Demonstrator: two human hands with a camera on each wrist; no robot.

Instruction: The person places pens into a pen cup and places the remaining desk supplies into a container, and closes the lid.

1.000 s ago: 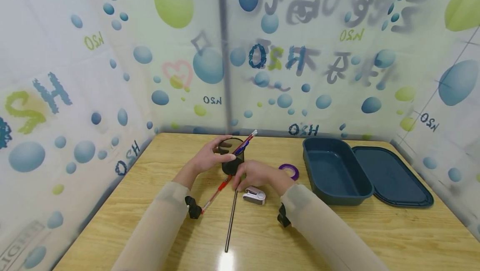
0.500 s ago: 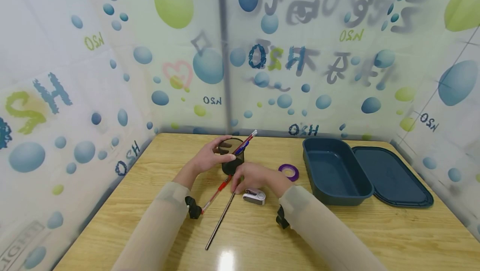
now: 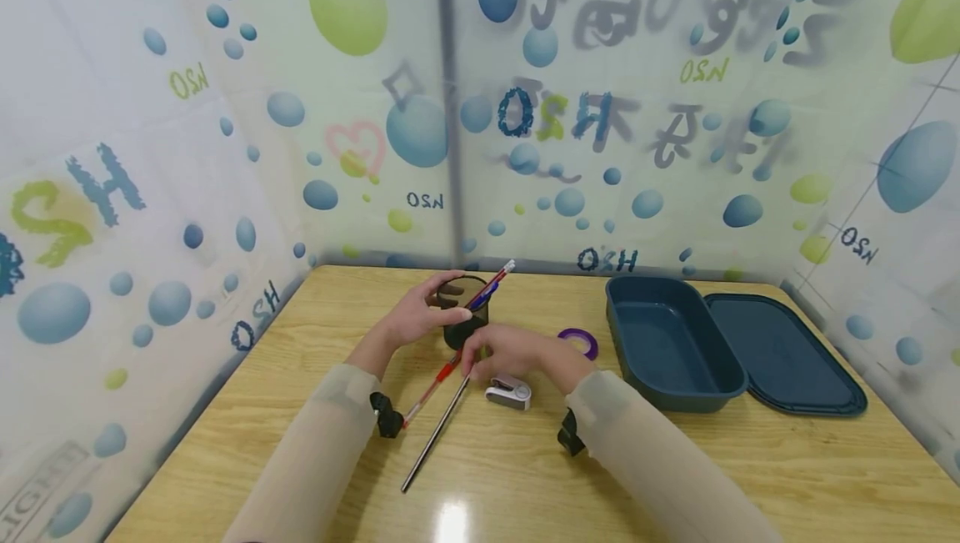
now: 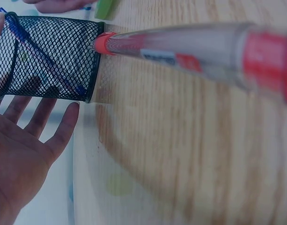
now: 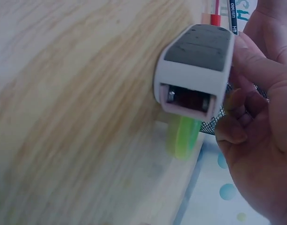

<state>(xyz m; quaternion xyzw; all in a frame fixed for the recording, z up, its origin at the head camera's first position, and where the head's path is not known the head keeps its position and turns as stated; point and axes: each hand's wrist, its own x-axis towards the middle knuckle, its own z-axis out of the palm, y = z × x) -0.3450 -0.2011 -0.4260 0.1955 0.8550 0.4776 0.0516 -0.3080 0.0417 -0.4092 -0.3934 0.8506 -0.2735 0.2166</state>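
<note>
My left hand point(image 3: 422, 314) grips a black mesh pen cup point(image 3: 459, 334), its thumb at the near side and fingers behind. A red pencil point(image 3: 491, 283) and a blue pen point(image 3: 486, 296) lean inside the cup. My right hand point(image 3: 506, 351) pinches the far end of a dark HB pencil point(image 3: 437, 434); the pencil slants toward the table's front, its marking point(image 5: 233, 18) visible in the right wrist view. A red pen point(image 3: 433, 389) lies left of it, its tip side near the cup. Just right of the pencil stands a white and grey stapler point(image 3: 509, 392).
A purple tape roll point(image 3: 579, 344) lies right of my right hand. Farther right are a deep blue box point(image 3: 671, 351) and its lid point(image 3: 783, 351). A green item point(image 5: 183, 136) shows behind the stapler in the right wrist view. A patterned curtain point(image 3: 525, 151) borders the table.
The pencil's near end has swung left, mostly in the first half second, with my right hand shifting slightly. My left hand and the pen cup stay in place.
</note>
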